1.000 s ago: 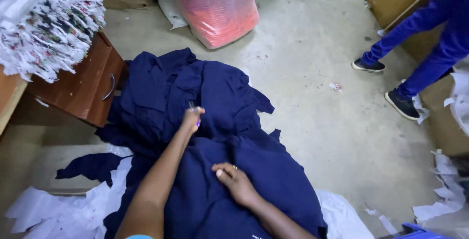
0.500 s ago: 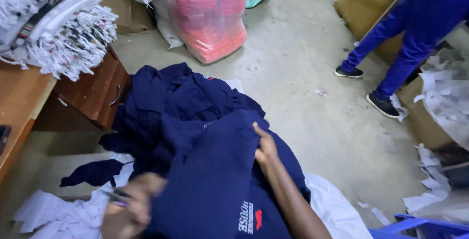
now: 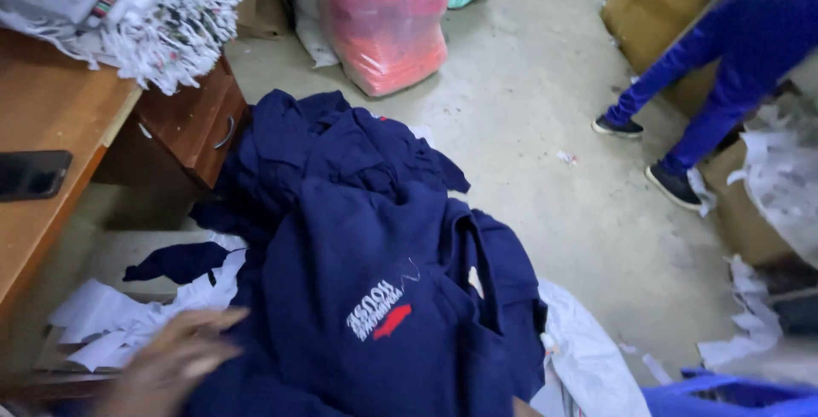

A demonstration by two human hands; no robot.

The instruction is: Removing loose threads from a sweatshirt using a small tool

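Navy garments (image 3: 341, 178) lay heaped on the concrete floor (image 3: 545, 110) beside a wooden desk (image 3: 51, 119), and the topmost navy piece (image 3: 383, 298), bearing a small white-and-red chest emblem (image 3: 379, 319), was raised toward the camera at the front of the heap. At the lower left edge of the view the left hand (image 3: 166, 366) showed only as a blur, pressed against the near edge of that raised piece with fingers spread; whether it actually gripped the cloth could not be told. The right hand was hidden behind the lifted fabric, so its grip could not be seen at all. White paper scraps (image 3: 111, 323) lay under and beside the heap at the left, and a white sack (image 3: 588, 357) lay just beside it at the right. On the desk sat a dark phone (image 3: 32, 174) and a pile of folded, fringed white textiles (image 3: 162, 25). Behind the heap stood a pink-filled plastic bag (image 3: 383, 21). At the far right another person in blue trousers (image 3: 716, 68) stood near cardboard boxes (image 3: 656, 8).
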